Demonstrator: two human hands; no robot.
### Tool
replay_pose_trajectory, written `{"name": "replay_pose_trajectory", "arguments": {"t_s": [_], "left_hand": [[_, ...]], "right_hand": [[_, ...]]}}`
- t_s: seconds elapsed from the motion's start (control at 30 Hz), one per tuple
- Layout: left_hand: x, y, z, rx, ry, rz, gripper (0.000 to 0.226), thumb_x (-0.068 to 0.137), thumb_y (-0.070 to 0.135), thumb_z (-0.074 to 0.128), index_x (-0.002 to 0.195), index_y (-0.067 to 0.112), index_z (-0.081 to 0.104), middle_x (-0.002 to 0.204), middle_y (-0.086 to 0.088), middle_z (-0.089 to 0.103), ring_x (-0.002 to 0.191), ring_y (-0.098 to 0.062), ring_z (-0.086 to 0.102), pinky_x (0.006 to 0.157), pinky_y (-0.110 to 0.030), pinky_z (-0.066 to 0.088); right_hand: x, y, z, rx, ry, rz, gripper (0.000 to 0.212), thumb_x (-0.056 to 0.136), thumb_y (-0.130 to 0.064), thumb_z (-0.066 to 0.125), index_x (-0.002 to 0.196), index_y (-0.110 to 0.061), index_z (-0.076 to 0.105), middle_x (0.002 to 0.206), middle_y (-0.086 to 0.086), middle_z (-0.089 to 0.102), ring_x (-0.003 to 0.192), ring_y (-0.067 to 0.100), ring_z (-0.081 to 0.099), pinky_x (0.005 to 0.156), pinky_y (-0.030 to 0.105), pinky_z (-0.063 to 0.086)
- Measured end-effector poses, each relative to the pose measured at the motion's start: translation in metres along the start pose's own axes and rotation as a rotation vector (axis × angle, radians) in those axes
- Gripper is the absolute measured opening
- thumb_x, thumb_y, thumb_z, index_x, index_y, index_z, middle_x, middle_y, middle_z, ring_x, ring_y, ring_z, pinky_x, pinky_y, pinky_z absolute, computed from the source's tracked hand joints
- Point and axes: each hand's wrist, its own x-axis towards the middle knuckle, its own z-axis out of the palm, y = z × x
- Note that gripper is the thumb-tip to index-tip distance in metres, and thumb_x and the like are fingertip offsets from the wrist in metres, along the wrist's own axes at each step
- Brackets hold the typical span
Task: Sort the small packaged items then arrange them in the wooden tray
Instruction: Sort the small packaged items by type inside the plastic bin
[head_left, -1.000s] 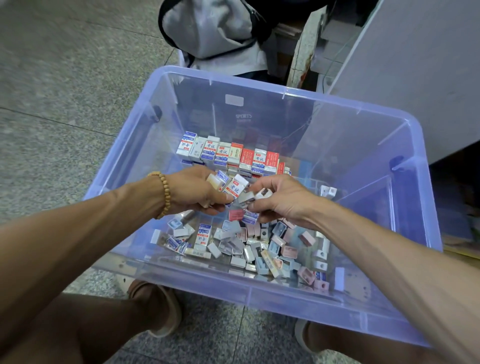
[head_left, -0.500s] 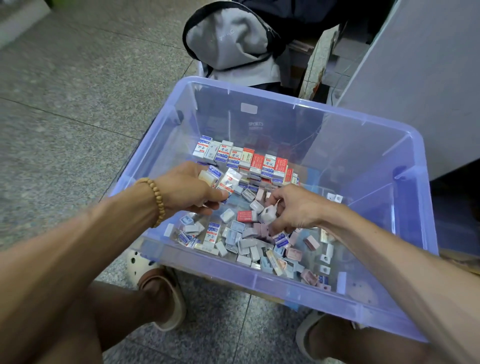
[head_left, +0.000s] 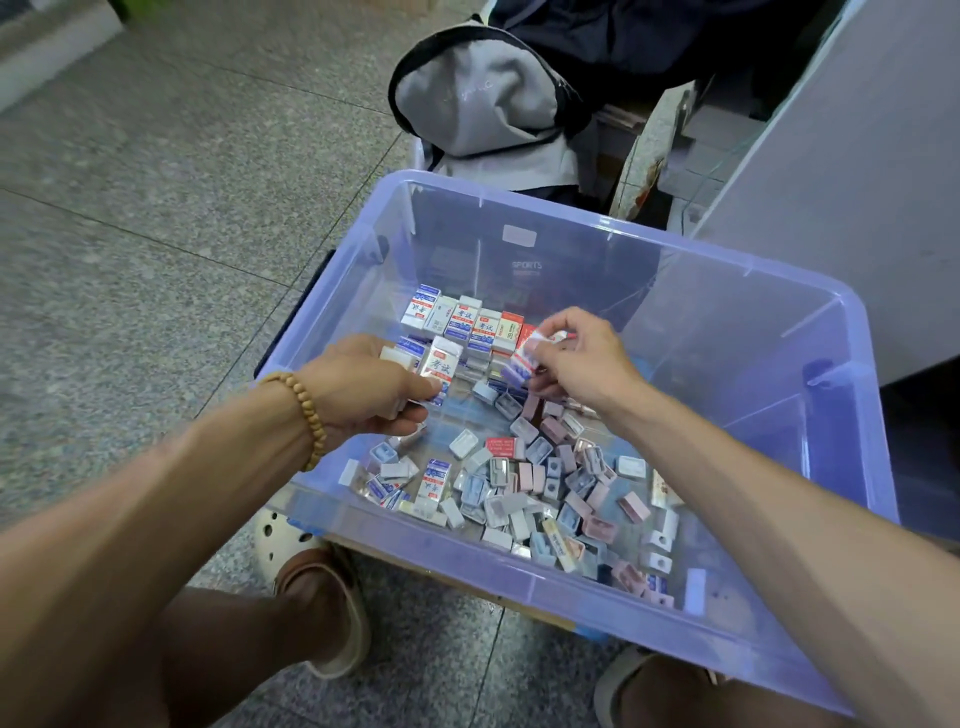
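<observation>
Left hand (head_left: 363, 387), wooden bead bracelet (head_left: 304, 410) at the wrist, is curled round a small stack of packets; the front one is a white packaged eraser with red and blue print (head_left: 441, 366), pinched between thumb and fingers, and a plain white edge of another shows behind it toward 9 o'clock. How many packets the hand holds cannot be told. Right hand (head_left: 582, 358) pinches one red, white and blue packaged eraser (head_left: 524, 356) by its upper end, tilted, just in front of the sorted row. That sorted row of upright white and red packets (head_left: 467, 319) stands at 12 o'clock from the two hands, toward the far side of the translucent blue plastic storage bin (head_left: 852, 395). The two held packets are near each other but apart. At 6 o'clock from the hands, a loose heap of small pink, grey-blue and white packaged items (head_left: 540, 483) covers the near part of the bin floor, lying at all angles. Bin sits on a speckled grey tiled floor (head_left: 156, 218). Beyond its far rim, at 12 o'clock, lies a grey and black backpack (head_left: 483, 98). At the near rim, 7 o'clock, a cream perforated clog sandal (head_left: 291, 545) is on the person's foot.
</observation>
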Motion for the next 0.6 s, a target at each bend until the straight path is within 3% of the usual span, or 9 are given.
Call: {"name": "replay_pose_trajectory", "arguments": {"t_s": [0.2,0.3,0.37,0.43,0.5,0.6], "left_hand": [[0.009,0.001,0.001,0.021,-0.002,0.023,0.006,0.088,0.004,0.067,0.092,0.004,0.063,0.078,-0.011,0.062,0.059,-0.014,0.059,0.052,-0.021,0.054],[0.013,0.002,0.001,0.027,-0.004,0.036,0.014,0.088,0.004,0.067,0.101,0.000,0.064,0.080,-0.011,0.063,0.060,-0.014,0.059,0.054,-0.022,0.055],[0.016,0.003,0.002,0.021,-0.006,0.043,0.016,0.088,0.003,0.067,0.104,-0.001,0.064,0.078,-0.011,0.063,0.060,-0.014,0.058,0.054,-0.022,0.055],[0.019,0.005,0.005,0.022,-0.003,0.050,0.018,0.088,0.003,0.067,0.105,-0.001,0.064,0.079,-0.011,0.063,0.059,-0.014,0.058,0.051,-0.021,0.054],[0.023,0.008,0.009,0.024,0.000,0.053,0.022,0.087,0.003,0.068,0.108,-0.002,0.063,0.084,-0.013,0.064,0.060,-0.015,0.059,0.050,-0.020,0.054],[0.026,0.013,0.016,0.031,-0.046,0.061,0.017,0.086,0.001,0.069,0.102,0.004,0.064,0.083,-0.011,0.065,0.060,-0.013,0.059,0.051,-0.020,0.053]], "right_hand": [[0.033,0.000,0.019,-0.155,0.195,-0.044,0.009,0.089,-0.020,0.072,0.094,-0.019,0.064,0.095,0.004,0.073,0.075,0.018,0.071,0.063,0.029,0.055],[0.033,0.002,0.022,-0.208,0.258,-0.064,0.022,0.085,-0.026,0.078,0.102,-0.016,0.067,0.090,-0.002,0.069,0.085,0.019,0.068,0.074,0.031,0.056],[0.027,0.001,0.021,-0.244,0.285,-0.073,0.019,0.087,-0.024,0.073,0.103,-0.015,0.066,0.090,-0.003,0.067,0.089,0.021,0.067,0.080,0.036,0.056],[0.019,-0.003,0.017,-0.289,0.298,-0.105,0.011,0.091,-0.020,0.067,0.100,-0.015,0.069,0.088,-0.005,0.067,0.089,0.019,0.066,0.075,0.031,0.053],[0.006,-0.012,0.011,-0.169,0.206,-0.121,0.008,0.092,-0.021,0.066,0.088,-0.017,0.071,0.081,-0.005,0.069,0.078,0.016,0.068,0.066,0.027,0.052],[-0.013,-0.024,0.011,0.070,-0.099,-0.046,0.008,0.090,-0.021,0.073,0.084,-0.016,0.072,0.077,0.003,0.073,0.063,0.013,0.069,0.059,0.028,0.055]]}}
